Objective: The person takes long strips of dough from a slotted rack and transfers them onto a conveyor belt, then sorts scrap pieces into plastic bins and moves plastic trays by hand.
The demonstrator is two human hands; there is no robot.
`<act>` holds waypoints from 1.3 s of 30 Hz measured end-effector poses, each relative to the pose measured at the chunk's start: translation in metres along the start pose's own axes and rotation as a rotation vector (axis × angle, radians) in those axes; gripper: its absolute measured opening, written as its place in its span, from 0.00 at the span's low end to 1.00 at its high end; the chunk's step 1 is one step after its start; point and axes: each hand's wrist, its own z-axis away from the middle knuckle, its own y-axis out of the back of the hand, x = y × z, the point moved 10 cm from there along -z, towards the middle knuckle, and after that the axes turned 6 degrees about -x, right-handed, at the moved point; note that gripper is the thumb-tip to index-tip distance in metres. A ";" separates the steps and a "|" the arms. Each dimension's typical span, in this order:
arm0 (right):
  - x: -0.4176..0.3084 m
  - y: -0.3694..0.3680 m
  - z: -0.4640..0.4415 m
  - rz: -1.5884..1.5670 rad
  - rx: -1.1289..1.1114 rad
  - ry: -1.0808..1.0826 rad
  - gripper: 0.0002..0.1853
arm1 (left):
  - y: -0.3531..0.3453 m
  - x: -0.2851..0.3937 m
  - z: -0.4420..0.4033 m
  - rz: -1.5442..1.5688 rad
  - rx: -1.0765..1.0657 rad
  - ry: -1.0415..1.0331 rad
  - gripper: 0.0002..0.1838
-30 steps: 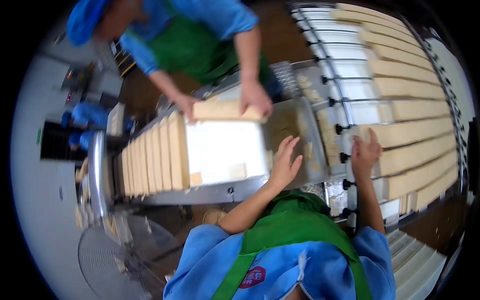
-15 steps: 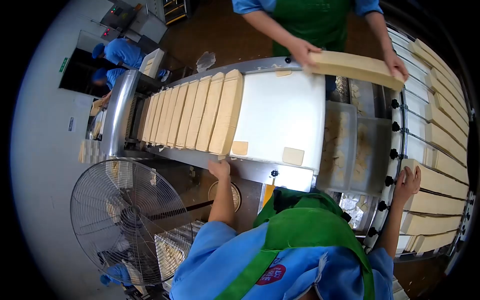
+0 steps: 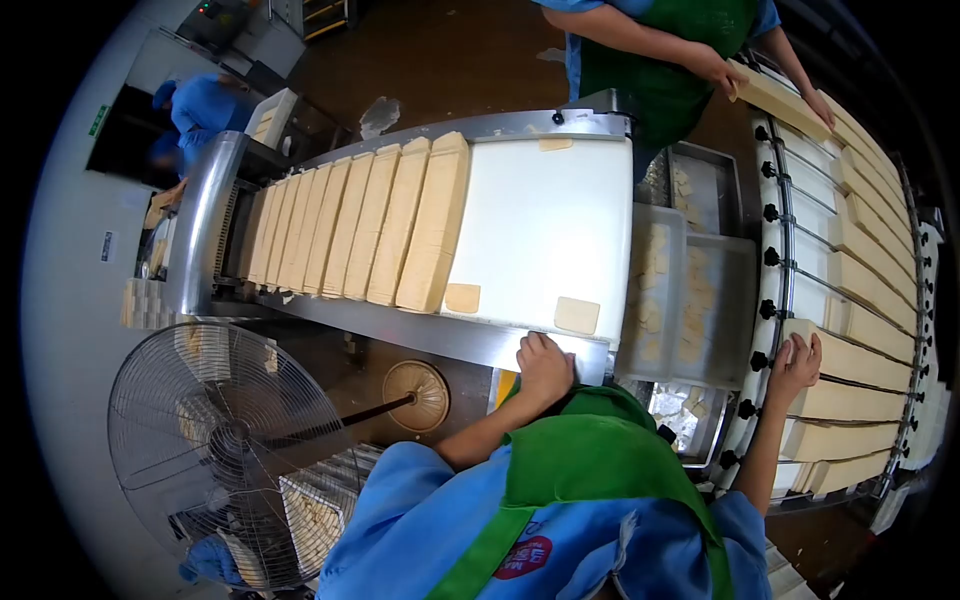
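My right hand (image 3: 797,362) has its fingers curled around the near end of a long tan stack of thin biscuits (image 3: 860,360) on the right-hand rack conveyor. My left hand (image 3: 546,370) is closed at the metal side rail of the white belt (image 3: 540,230), by its front right corner. What those fingers cover is hidden. Several tan biscuit stacks (image 3: 390,225) stand side by side on the belt's left half. Single square biscuits lie flat on it, one (image 3: 577,315) just beyond my left hand.
Opposite me, a co-worker in a green apron (image 3: 655,100) holds a stack (image 3: 780,100) at the rack's far side. Plastic bins (image 3: 718,310) with loose biscuits sit between belt and rack. A caged floor fan (image 3: 230,440) stands left. Another person in blue (image 3: 200,105) works behind.
My left hand has moved right along the rail from beside the stacks to the belt's corner. The co-worker's stack has moved right, onto the rack. My right hand stays on its stack.
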 end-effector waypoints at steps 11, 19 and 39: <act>0.001 -0.001 0.000 0.015 -0.031 -0.034 0.12 | -0.035 0.111 0.020 0.468 -0.549 -0.545 0.38; 0.001 0.002 0.000 -0.005 0.003 -0.040 0.11 | 0.028 0.017 0.001 0.219 -0.124 -0.208 0.08; 0.002 0.000 0.002 -0.030 -0.031 -0.095 0.11 | 0.048 0.080 -0.014 0.514 0.206 -0.609 0.20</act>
